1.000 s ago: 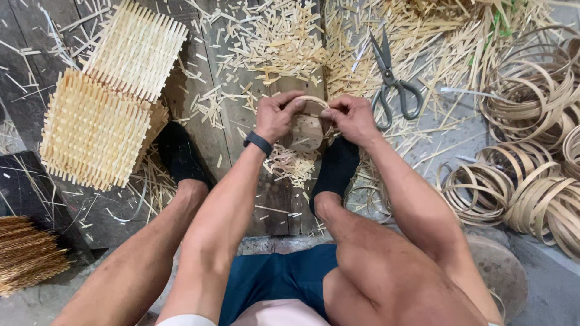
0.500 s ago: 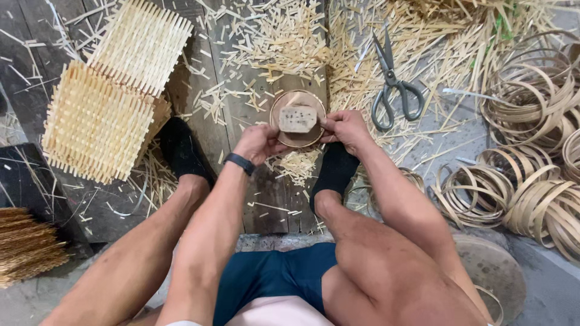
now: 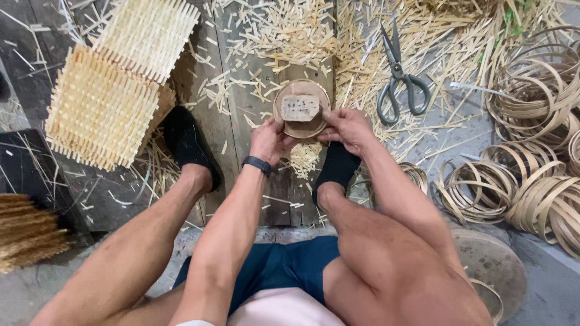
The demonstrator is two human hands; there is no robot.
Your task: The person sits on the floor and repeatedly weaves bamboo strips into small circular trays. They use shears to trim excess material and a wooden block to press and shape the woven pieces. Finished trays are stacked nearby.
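Note:
A small round bamboo ring (image 3: 302, 108) with a pale rectangular block (image 3: 300, 107) set inside it lies on the wooden boards between my feet. My left hand (image 3: 270, 140), with a dark band on the wrist, grips the ring's near left edge. On the near right edge rests my right hand (image 3: 345, 127), fingers curled around the rim. A heap of short bamboo offcuts (image 3: 304, 158) lies just below both hands.
Grey-handled scissors (image 3: 399, 76) lie to the right of the ring among bamboo splinters. Stacked woven bamboo mats (image 3: 115, 90) sit at the left. Coils of bamboo strip (image 3: 531, 151) fill the right side. A brown broom head (image 3: 27, 229) is at the lower left.
The ring was hidden under both hands a second ago. It now lies flat and exposed on the boards, and both hands have drawn back toward me to its near edge.

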